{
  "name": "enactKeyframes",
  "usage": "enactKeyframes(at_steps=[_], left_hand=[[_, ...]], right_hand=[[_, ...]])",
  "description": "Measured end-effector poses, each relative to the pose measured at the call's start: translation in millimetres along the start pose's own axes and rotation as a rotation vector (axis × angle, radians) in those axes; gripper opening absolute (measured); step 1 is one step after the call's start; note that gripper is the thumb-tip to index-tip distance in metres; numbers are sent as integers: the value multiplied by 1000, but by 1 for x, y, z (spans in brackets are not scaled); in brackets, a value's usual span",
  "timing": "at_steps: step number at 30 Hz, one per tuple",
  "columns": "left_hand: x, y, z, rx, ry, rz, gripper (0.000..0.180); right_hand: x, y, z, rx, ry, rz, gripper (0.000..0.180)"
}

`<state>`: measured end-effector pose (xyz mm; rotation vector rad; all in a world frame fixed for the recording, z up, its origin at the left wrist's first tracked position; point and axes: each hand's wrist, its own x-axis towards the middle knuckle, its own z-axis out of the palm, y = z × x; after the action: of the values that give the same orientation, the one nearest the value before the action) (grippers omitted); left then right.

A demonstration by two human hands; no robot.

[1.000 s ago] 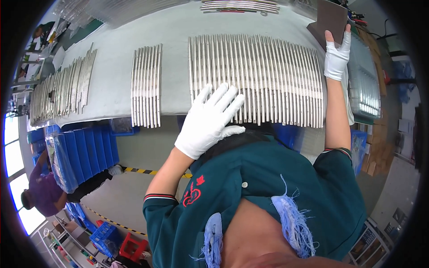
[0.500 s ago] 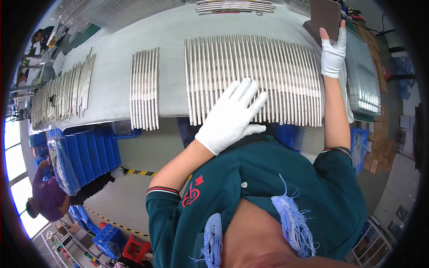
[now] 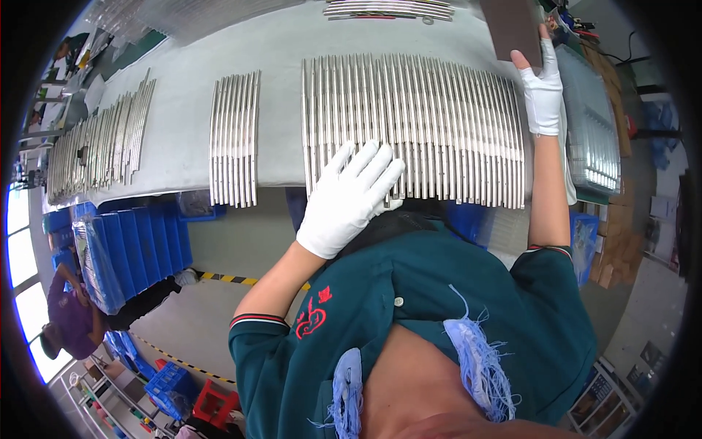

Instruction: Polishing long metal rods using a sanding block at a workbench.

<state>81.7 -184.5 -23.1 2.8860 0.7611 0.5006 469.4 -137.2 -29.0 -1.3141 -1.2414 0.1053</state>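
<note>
Wearing a white glove, my left hand [image 3: 347, 194] lies across the near ends of a wide row of slim silver metal rods [image 3: 453, 132]. Its fingers stretch over the rods, slightly apart, with the thumb low beside the rod ends. Whether the thumb touches a rod end is hard to see. My right hand [image 3: 542, 95], in a white glove with bare thumb and fingertip showing, grips a flat grey-brown board [image 3: 512, 29] at the far right of the table. The board's top runs out of view.
A smaller rod group [image 3: 234, 139] and a slanted rod pile [image 3: 102, 143] lie leftward on the pale-covered table [image 3: 281, 124]. More rods [image 3: 387, 9] lie at the back. Clear plastic trays [image 3: 592, 139] stand right. Blue bins [image 3: 146, 238] sit below left; another person [image 3: 73, 314] is beyond.
My left hand has slid left and toward me over the rods, its fingers closer together. My right hand and the board have shifted slightly left and away.
</note>
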Motion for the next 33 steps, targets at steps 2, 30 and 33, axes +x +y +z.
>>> enactKeyframes(at_steps=[2,30,33], left_hand=[[-2,2,-3,-93,49,11,62],[5,8,-11,-297,65,16,55],[5,9,-8,-285,163,18,60]], right_hand=[[-6,-28,4,-21,-369,151,74],[8,-107,19,97,-1197,277,67],[-3,-127,45,9,-1273,264,65]])
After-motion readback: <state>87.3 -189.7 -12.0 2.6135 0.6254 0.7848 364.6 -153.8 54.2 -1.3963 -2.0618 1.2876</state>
